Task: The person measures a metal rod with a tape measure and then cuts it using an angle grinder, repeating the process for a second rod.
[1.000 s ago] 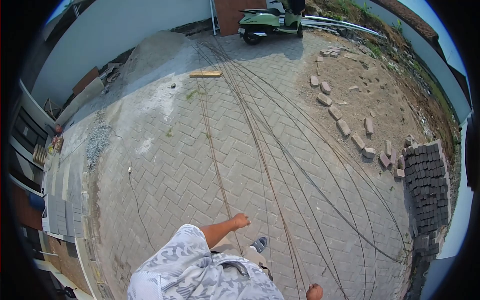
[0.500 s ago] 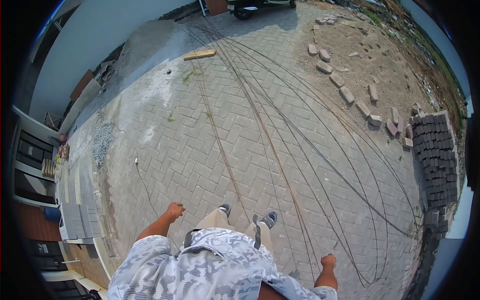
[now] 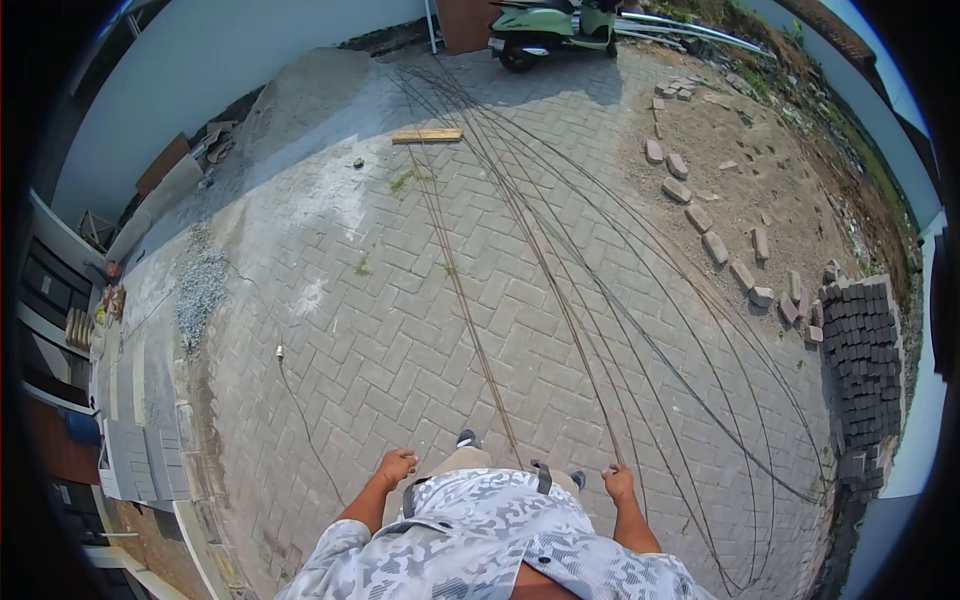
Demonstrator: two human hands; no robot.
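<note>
Long metal rods [image 3: 575, 330] lie fanned over the herringbone paving [image 3: 385, 345], converging at the far end near the parked green scooter [image 3: 545, 38] and spreading toward the person and off to the right, where some bend round in a loop. A separate left-hand bundle [image 3: 480, 350] passes close to a wooden plank [image 3: 427, 136] at its far end and runs down almost to the visible shoe [image 3: 468, 438].

Over the last second the arms have swung. The left hand [image 3: 398, 465] was stretched forward across the left-hand bundle, went out to the side, and is now beside the waist, clear of the metal. Its fingers are loosely curled and nothing shows in them; how far they are spread is hard to judge. The right hand [image 3: 619, 482] was low at the frame's edge and has come up into line with the middle rods. Its fingers are bent, and the rods meet it in the view, but I cannot tell whether it pinches one or merely overlaps them.

As for the work with the rods, the fan looks much the same throughout, so the change seems to lie in the person's stance and arms, with no clear lift of the metal.
</note>
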